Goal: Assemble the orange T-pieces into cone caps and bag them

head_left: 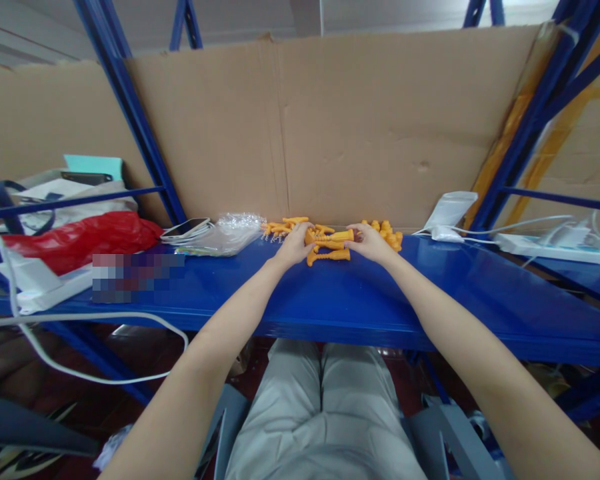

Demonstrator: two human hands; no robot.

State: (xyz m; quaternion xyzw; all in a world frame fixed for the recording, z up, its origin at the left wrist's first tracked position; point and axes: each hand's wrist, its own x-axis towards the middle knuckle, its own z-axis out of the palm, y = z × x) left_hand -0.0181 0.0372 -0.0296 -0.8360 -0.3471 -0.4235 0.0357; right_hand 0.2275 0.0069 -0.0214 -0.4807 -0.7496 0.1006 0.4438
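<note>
On the blue shelf top, my left hand (296,245) has its fingers curled at the left end of an orange plastic hammer-shaped piece (339,237). The right end of that piece meets the fingertips of my right hand (373,242), which are closed about it. Below it lies another orange hammer-shaped piece (333,255), its hooked end to the left. Thin orange branching parts (277,229) are heaped beyond my left hand. Several short orange knobbed parts (391,237) sit just behind my right hand. My fingers partly cover the pieces between them.
Clear plastic bags (230,235) and a phone (189,227) lie to the left, near a red plastic bag (90,233) and a white power strip (55,290). At right are a white device (447,217) and cables. A cardboard panel (355,133) closes the back between blue posts.
</note>
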